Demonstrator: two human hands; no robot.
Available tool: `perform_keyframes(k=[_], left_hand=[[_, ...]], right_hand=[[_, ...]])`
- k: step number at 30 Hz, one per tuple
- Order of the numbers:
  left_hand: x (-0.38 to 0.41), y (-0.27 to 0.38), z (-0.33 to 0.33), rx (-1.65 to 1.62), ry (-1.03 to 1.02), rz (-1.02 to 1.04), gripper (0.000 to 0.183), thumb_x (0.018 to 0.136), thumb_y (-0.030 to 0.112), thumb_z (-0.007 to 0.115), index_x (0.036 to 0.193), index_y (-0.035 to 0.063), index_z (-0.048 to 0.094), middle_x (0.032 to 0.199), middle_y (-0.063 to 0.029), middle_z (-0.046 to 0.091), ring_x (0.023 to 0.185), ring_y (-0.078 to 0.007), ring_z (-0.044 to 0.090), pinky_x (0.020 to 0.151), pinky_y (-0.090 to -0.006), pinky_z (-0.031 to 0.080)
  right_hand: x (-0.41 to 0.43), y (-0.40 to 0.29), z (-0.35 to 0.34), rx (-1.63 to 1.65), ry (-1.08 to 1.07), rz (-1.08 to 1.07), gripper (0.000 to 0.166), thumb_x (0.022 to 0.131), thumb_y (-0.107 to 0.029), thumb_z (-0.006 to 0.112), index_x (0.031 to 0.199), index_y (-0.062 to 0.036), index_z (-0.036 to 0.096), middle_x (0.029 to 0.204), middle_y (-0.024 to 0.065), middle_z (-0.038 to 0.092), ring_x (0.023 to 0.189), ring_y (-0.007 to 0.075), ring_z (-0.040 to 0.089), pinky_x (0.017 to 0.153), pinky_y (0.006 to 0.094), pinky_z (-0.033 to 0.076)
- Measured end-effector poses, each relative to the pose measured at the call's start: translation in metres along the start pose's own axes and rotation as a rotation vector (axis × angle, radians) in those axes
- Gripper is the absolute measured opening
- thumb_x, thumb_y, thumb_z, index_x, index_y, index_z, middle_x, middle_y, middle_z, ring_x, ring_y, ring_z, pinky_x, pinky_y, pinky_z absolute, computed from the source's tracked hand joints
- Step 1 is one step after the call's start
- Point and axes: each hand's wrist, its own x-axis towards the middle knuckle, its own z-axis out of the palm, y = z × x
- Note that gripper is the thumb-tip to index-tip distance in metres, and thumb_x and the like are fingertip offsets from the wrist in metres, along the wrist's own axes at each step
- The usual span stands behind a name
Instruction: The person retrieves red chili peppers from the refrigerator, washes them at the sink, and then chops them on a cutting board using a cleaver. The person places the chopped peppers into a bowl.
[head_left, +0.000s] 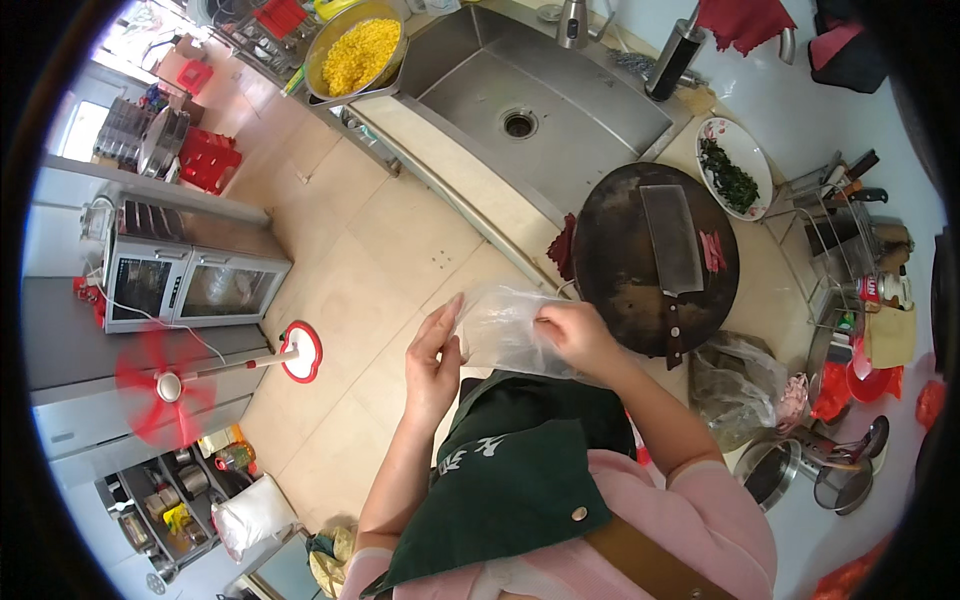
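Observation:
A clear plastic bag (501, 330) stretches between my two hands in front of the dark green apron (510, 480). My left hand (435, 349) holds its left edge, thumb and fingers along the film. With the fingers curled, my right hand (574, 334) grips the bag on the other side. Just beyond that hand is a round dark chopping board (615, 247). A cleaver (673, 240) lies flat across it, its handle towards me. Beside the blade sit a few thin pink strips (712, 251) of food.
Past the board are a steel sink (480, 112), a plate (761, 191) of chopped greens and a knife rack (825, 195). A bowl (319, 82) of yellow kernels stands by the sink. A crumpled plastic bag (735, 390) lies right of the board. On my left a red-bladed fan (169, 386) spins.

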Motion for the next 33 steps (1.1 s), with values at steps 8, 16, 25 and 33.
perform_keyframes(k=[8, 16, 25, 33], left_hand=[[-0.007, -0.006, 0.007, -0.037, -0.010, 0.018, 0.051, 0.085, -0.013, 0.041, 0.131, 0.0042, 0.054, 0.134, -0.0125, 0.053, 0.100, -0.0128, 0.058, 0.064, -0.0217, 0.051], [-0.022, -0.012, 0.006, -0.025, 0.067, -0.040, 0.054, 0.082, -0.014, 0.040, 0.130, 0.0037, 0.055, 0.131, -0.0128, 0.055, 0.099, -0.0127, 0.058, 0.064, -0.0212, 0.050], [-0.048, -0.014, -0.008, -0.084, 0.210, -0.125, 0.053, 0.082, -0.013, 0.040, 0.131, 0.0022, 0.053, 0.132, -0.0129, 0.054, 0.100, -0.0143, 0.058, 0.065, -0.0213, 0.050], [-0.084, -0.025, -0.049, -0.125, 0.394, -0.123, 0.050, 0.086, -0.010, 0.044, 0.133, 0.0068, 0.053, 0.133, -0.0110, 0.053, 0.100, -0.0115, 0.057, 0.065, -0.0215, 0.051]], right_hand=[[-0.052, 0.025, -0.082, 1.227, 0.544, 0.287, 0.016, 0.092, -0.005, 0.057, 0.107, 0.0013, 0.061, 0.098, 0.0142, 0.068, 0.084, 0.0222, 0.070, 0.072, 0.0301, 0.059], [-0.081, 0.138, -0.112, 0.563, 1.269, 0.429, 0.015, 0.088, -0.009, 0.065, 0.102, -0.0019, 0.065, 0.086, 0.0061, 0.065, 0.067, 0.0119, 0.060, 0.059, 0.0243, 0.050], [-0.064, 0.118, -0.120, -0.894, 1.211, 0.286, 0.032, 0.077, -0.015, 0.074, 0.106, -0.0049, 0.066, 0.104, 0.0116, 0.063, 0.092, 0.0313, 0.058, 0.084, 0.0405, 0.047], [-0.017, -0.049, 0.033, -0.394, 0.175, -0.234, 0.085, 0.072, -0.034, 0.079, 0.136, 0.0020, 0.036, 0.122, 0.0229, 0.055, 0.116, 0.0426, 0.049, 0.096, 0.0469, 0.041]])
